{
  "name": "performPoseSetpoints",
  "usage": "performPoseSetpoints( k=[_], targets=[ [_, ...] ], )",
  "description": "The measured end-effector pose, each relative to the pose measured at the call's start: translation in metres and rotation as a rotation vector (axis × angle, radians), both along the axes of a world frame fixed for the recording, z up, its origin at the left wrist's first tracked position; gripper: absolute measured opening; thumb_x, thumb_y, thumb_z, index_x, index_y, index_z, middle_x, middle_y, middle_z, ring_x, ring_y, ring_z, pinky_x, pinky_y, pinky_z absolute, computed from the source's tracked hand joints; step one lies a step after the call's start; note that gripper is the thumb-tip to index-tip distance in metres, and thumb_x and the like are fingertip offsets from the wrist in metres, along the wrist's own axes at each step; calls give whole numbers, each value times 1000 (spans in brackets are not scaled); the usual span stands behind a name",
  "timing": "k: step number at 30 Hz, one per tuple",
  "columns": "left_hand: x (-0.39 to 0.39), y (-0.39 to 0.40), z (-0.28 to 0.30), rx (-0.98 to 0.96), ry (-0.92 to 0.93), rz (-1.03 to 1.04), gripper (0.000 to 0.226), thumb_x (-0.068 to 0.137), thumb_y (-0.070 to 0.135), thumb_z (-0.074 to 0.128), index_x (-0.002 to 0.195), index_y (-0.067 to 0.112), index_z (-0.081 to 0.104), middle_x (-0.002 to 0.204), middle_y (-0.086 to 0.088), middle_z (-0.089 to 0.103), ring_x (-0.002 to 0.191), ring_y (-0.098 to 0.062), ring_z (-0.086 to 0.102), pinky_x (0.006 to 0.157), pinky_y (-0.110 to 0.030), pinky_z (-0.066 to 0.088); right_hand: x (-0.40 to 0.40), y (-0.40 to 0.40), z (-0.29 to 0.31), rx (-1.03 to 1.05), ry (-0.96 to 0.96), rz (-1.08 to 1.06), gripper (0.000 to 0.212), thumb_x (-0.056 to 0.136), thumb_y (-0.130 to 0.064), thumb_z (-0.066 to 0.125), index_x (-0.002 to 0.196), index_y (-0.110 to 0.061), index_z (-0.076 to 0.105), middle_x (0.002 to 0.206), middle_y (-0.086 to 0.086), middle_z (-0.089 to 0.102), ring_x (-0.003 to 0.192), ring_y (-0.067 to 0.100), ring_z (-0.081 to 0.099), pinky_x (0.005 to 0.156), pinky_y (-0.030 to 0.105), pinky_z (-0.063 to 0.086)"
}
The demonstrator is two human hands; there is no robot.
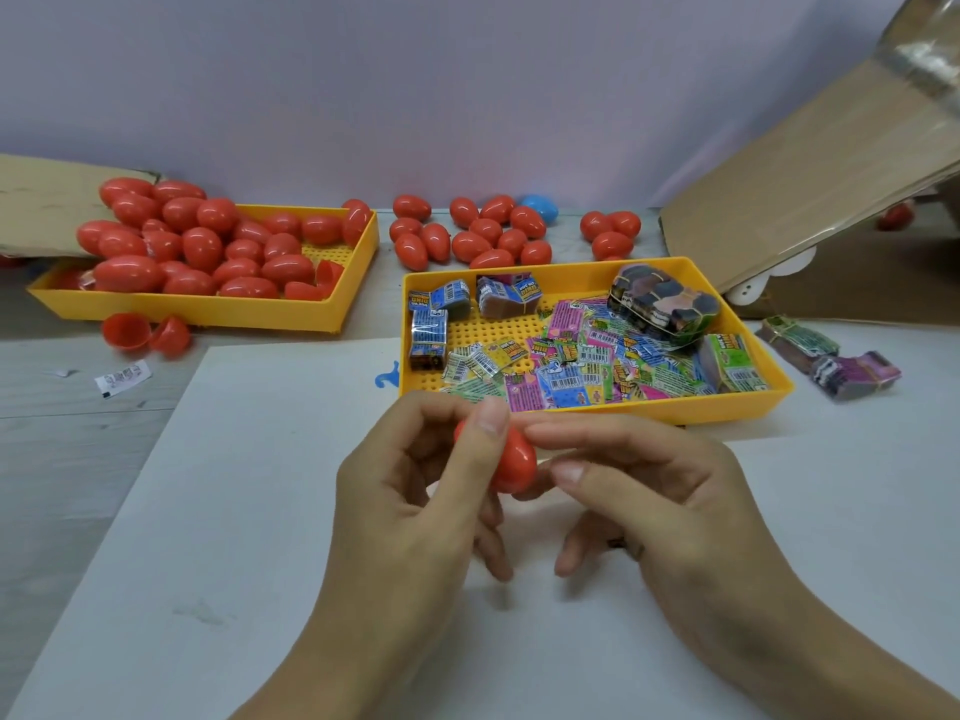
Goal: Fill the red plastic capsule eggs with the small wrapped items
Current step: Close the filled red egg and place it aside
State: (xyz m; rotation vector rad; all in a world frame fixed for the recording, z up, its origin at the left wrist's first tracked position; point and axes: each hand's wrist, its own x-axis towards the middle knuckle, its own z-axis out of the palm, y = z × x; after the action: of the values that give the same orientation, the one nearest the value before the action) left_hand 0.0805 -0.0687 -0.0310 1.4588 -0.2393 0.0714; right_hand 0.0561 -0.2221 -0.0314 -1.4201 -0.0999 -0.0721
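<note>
At the far left, a yellow tray (332, 309) is seen, piled with many closed red eggs (202, 241); two open red halves (145, 332) lie on the worktop (78, 439) just in front of it. Whether the eggs in this tray are already filled cannot be told.

In the middle, behind the trays, a further group of closed eggs (467, 236) is laid on the worktop, with one blue egg (539, 207) among them.

Lower in the middle, one red egg (511, 462) is held above a white sheet (234, 511) by both hands. It is pinched by the thumb and curled fingers of the left hand (415, 506), and its other end is gripped by the thumb and forefinger of the right hand (670, 506). It looks closed, so the halves are probably being pressed together or pulled apart.

To the right, a second yellow tray (727, 407) holds many small wrapped items (571, 366), loose and in bundles. Two more bundles (831, 361) lie beside it, below a cardboard flap (805, 189).

Much stock is left, so the task is judged to be far from finished.
</note>
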Motion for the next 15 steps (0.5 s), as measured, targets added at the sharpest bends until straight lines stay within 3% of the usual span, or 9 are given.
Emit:
performPoseSetpoints(
  k=[3, 7, 9, 13, 15],
  targets=[
    [-1, -1, -2, -1, -101, 18, 16, 78, 38, 70, 88, 26, 69, 82, -6, 70, 65, -22, 70, 56, -31, 58, 2, -1, 1, 52, 88, -44, 21, 84, -20, 63, 99, -17, 78, 85, 7, 73, 76, 20, 70, 43, 29, 50],
    [-1, 1, -5, -31, -214, -65, 29, 81, 17, 68, 109, 22, 61, 109, -7, 72, 105, -27, 70, 83, -27, 57, 4, 1, 3, 33, 139, -65, 34, 80, -44, 70, 87, -11, 77, 77, 7, 68, 59, 15, 61, 38, 25, 46],
    [0, 1, -7, -50, -233, -116, 36, 81, 12, 66, 114, 23, 58, 115, -9, 70, 112, -32, 66, 88, -30, 55, 3, 2, 4, 23, 135, -55, 40, 78, -50, 67, 83, -11, 76, 71, 8, 67, 51, 16, 60, 37, 24, 45],
    [1, 1, -10, -64, -267, -158, 42, 81, 5, 64, 119, 21, 55, 116, -13, 67, 115, -35, 64, 91, -31, 54, 1, 1, 5, 57, 101, -78, 21, 77, -34, 78, 91, -18, 77, 70, 12, 71, 54, 21, 66, 37, 25, 46],
    [1, 0, -12, -33, -272, -154, 46, 81, -2, 68, 119, 22, 57, 117, -13, 66, 114, -34, 64, 90, -31, 55, -2, 2, 4, 70, 70, -91, 22, 74, -25, 76, 96, -20, 77, 74, 14, 74, 59, 22, 69, 40, 26, 49]
  ],
)
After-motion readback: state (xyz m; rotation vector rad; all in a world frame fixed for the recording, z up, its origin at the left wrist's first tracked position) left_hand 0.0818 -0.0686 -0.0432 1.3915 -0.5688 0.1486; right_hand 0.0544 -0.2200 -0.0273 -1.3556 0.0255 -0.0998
